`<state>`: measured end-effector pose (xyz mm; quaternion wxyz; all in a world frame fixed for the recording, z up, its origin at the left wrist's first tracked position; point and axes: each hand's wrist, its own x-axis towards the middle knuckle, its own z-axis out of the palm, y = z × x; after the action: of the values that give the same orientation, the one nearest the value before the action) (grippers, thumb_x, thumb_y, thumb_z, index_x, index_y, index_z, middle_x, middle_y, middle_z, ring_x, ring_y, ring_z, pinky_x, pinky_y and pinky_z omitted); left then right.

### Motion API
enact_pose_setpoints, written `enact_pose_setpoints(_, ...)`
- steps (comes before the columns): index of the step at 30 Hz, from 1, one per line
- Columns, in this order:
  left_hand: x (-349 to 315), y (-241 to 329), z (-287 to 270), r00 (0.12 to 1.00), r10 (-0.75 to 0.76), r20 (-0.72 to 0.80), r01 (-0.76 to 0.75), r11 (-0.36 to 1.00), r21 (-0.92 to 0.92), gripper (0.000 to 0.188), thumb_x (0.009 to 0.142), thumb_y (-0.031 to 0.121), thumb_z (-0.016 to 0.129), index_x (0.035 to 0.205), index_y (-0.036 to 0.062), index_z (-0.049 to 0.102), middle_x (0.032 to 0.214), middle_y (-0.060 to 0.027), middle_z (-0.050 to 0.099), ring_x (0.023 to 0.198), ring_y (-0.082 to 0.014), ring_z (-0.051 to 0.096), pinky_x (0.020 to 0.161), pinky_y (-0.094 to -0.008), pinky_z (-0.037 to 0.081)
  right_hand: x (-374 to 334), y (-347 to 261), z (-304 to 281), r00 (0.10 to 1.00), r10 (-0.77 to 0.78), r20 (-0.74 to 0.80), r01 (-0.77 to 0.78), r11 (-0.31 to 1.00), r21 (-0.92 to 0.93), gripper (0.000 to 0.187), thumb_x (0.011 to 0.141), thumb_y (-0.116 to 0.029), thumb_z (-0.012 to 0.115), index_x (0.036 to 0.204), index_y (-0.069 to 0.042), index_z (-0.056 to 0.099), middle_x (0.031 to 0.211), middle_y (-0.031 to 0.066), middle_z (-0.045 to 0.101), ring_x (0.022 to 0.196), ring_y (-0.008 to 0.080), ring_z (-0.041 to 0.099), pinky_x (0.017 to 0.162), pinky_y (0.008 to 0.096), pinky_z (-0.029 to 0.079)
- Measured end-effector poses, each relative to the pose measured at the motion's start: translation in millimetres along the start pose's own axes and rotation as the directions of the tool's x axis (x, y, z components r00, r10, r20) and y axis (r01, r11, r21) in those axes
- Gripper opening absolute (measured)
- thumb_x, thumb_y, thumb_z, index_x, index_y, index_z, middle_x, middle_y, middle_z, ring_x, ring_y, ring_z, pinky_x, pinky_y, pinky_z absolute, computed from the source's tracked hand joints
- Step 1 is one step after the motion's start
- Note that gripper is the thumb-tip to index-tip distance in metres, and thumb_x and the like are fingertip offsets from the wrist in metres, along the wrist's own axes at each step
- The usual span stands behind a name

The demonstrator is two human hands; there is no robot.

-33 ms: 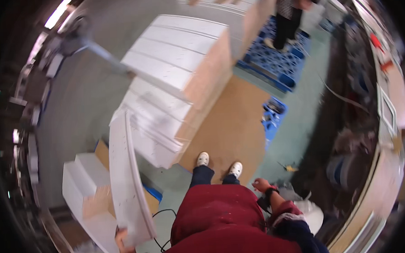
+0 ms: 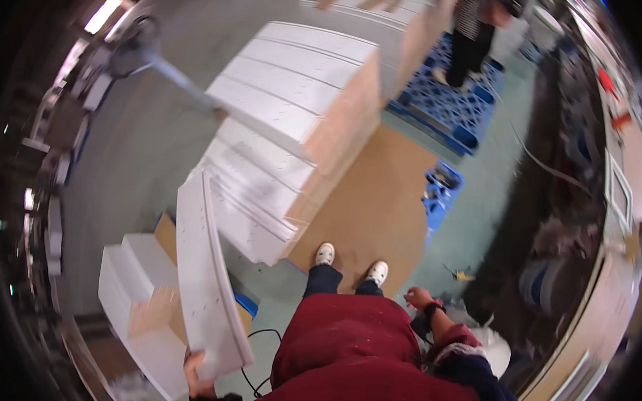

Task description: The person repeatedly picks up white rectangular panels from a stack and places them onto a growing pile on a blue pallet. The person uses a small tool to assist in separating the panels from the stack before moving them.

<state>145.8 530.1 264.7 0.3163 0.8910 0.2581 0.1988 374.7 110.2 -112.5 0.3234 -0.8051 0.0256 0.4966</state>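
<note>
My left hand grips the lower end of a long white panel with small holes along its face. The panel stands out tilted away from me on my left, and its far end is close to a stack of white panels. Part of that hand is hidden behind the panel edge. My right hand hangs beside my apron, holding nothing, its fingers loosely bent and apart.
A smaller stack of white panels lies at the left. Taller white stacks stand ahead, beside a brown board under my feet. A person stands on a blue pallet at the far right. A workbench runs along the right.
The whole scene has shifted slightly right in view. The panel in my left hand has turned a little, showing more of its holed face. My right hand stays by my side.
</note>
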Motion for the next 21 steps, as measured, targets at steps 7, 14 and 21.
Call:
enact_pose_setpoints(7,91,-42,74,0.818,-0.467,0.335,0.524,0.366,-0.769,0.041,0.074,0.014,0.052,0.111,-0.0025,0.044,0.101,-0.0121,0.052,0.088,-0.0240,0.055,0.069,-0.0357,0.049,-4,-68,-23,0.985,0.114,0.131,-0.139,0.970,0.198,0.026,0.078,-0.021,0.054,0.093,0.000,0.055,0.078,0.0088,0.061,0.064,0.0166,0.062,0.049,0.0263,0.048)
enact_pose_setpoints(14,113,-156,150,0.788,-0.429,0.441,0.541,0.141,-0.829,0.042,0.075,0.013,0.053,0.113,-0.0015,0.042,0.101,-0.0128,0.053,0.087,-0.0251,0.056,0.061,-0.0374,0.050,5,-176,-29,0.991,-0.007,0.132,-0.024,0.973,0.229,0.028,0.078,-0.021,0.055,0.099,-0.002,0.052,0.082,0.0097,0.061,0.068,0.0170,0.061,0.053,0.0259,0.047)
enact_pose_setpoints(21,121,-202,203,0.573,-0.488,0.658,0.791,0.122,-0.599,0.026,0.077,0.016,0.056,0.100,0.0042,0.052,0.080,0.0010,0.053,0.064,-0.0058,0.046,0.053,-0.0198,0.037,45,-276,47,0.945,0.005,0.326,-0.091,0.964,0.251,0.030,0.083,-0.020,0.050,0.106,-0.001,0.047,0.090,0.0121,0.059,0.078,0.0193,0.060,0.064,0.0272,0.047)
